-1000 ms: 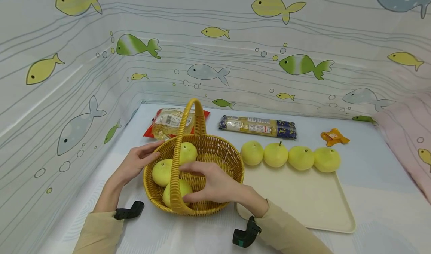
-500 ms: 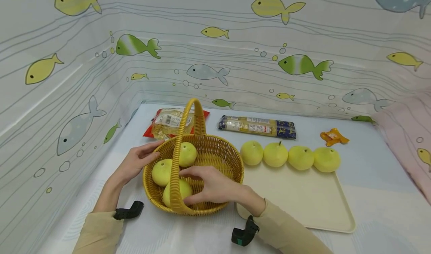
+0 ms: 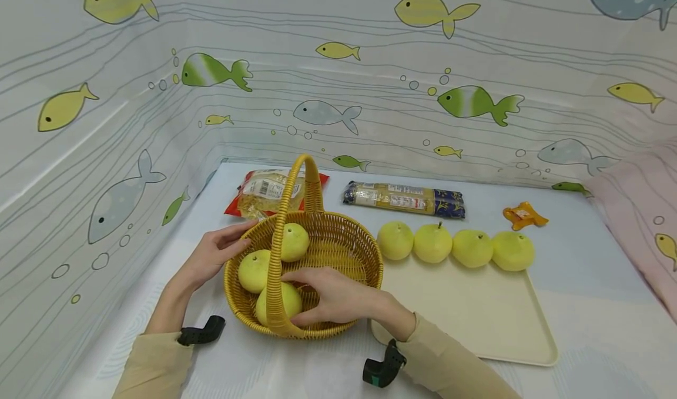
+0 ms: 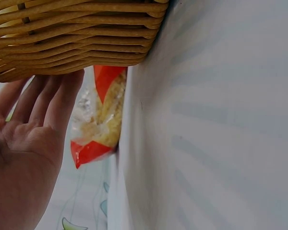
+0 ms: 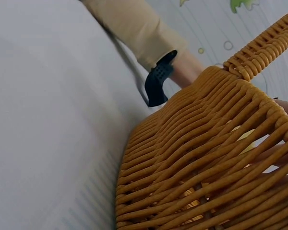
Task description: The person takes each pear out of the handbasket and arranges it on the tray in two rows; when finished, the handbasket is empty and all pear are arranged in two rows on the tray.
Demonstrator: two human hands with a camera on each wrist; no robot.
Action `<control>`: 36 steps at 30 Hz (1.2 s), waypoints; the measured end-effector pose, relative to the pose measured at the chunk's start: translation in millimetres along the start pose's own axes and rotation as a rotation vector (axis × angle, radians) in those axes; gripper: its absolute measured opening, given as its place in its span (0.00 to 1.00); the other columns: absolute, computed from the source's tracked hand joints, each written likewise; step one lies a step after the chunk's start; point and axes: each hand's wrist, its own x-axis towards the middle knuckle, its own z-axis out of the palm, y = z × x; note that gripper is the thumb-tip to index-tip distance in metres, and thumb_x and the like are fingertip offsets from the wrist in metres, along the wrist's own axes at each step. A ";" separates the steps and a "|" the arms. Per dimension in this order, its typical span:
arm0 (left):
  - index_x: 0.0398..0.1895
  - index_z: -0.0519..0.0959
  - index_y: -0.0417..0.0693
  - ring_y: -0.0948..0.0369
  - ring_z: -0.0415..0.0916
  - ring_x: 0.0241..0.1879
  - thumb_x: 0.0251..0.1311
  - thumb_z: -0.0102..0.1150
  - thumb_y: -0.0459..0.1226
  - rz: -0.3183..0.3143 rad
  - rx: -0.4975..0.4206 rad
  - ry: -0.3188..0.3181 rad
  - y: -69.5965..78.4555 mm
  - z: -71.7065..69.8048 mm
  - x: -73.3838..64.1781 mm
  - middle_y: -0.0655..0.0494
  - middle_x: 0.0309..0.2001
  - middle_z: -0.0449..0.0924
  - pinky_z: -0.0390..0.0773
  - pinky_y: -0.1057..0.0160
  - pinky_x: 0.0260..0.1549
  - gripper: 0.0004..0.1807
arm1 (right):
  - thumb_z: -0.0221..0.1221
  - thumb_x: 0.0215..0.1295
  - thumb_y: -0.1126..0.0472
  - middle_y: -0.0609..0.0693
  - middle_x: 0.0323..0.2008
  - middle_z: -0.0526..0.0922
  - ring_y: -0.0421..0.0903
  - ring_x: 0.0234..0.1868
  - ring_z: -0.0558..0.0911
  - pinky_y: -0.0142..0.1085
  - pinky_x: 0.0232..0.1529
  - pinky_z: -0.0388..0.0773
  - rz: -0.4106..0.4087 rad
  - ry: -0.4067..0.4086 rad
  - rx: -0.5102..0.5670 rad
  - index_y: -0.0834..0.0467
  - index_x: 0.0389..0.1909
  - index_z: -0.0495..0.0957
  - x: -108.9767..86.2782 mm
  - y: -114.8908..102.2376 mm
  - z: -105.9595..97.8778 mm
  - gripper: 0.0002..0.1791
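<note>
A yellow woven basket with a tall handle stands in front of me, holding three round yellow-green pears. In the head view, my left hand rests its fairly straight fingers along the basket's left outer side; in the left wrist view those fingers reach up against the weave. My right hand is inside the basket, thumb and fingers curved round the right side of the front pear, partly behind the handle. The second pear lies at the left, the third pear farther back. In the right wrist view the weave mostly hides my right fingers.
Several pears sit in a row along the far edge of a cream tray at the right. Behind are a red-trimmed clear food bag, a long blue-ended packet and a small orange packet. Fish-patterned cloth walls surround the table.
My right hand has sunk slightly lower into the basket beside the front pear. The left hand, the basket and the pears stay practically in place.
</note>
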 end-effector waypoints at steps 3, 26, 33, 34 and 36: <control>0.73 0.69 0.51 0.75 0.72 0.58 0.74 0.53 0.44 0.000 -0.001 -0.002 1.2 0.5 -0.1 0.46 0.70 0.69 0.74 0.75 0.52 0.26 | 0.67 0.64 0.50 0.47 0.66 0.75 0.39 0.65 0.73 0.30 0.65 0.68 0.008 0.004 -0.021 0.55 0.71 0.67 -0.3 0.2 0.3 0.37; 0.72 0.69 0.51 0.74 0.72 0.59 0.74 0.54 0.45 0.004 0.016 0.005 -0.6 -0.6 -0.6 0.45 0.70 0.69 0.74 0.76 0.52 0.26 | 0.69 0.62 0.52 0.46 0.59 0.80 0.34 0.58 0.77 0.29 0.59 0.74 0.008 0.012 0.013 0.54 0.67 0.70 -0.4 -0.4 -0.1 0.33; 0.73 0.69 0.50 0.75 0.71 0.59 0.74 0.53 0.44 0.002 0.010 0.002 0.6 -0.5 -1.0 0.45 0.70 0.69 0.73 0.76 0.52 0.26 | 0.70 0.61 0.50 0.47 0.64 0.76 0.37 0.62 0.74 0.30 0.63 0.70 0.025 0.022 -0.060 0.54 0.70 0.69 -0.2 -1.7 0.1 0.37; 0.73 0.69 0.50 0.75 0.71 0.59 0.74 0.53 0.44 0.003 0.010 0.001 0.9 -0.5 -1.1 0.45 0.70 0.69 0.73 0.76 0.53 0.26 | 0.70 0.61 0.49 0.47 0.64 0.76 0.38 0.63 0.74 0.30 0.63 0.70 0.030 0.019 -0.072 0.54 0.70 0.69 -0.3 -2.0 0.1 0.38; 0.73 0.69 0.50 0.76 0.71 0.58 0.74 0.53 0.44 0.002 0.010 0.001 1.5 -0.1 -1.4 0.45 0.70 0.69 0.73 0.76 0.52 0.26 | 0.69 0.61 0.48 0.47 0.64 0.75 0.38 0.63 0.73 0.30 0.64 0.69 0.041 0.014 -0.085 0.54 0.71 0.69 -0.3 -2.5 -0.1 0.38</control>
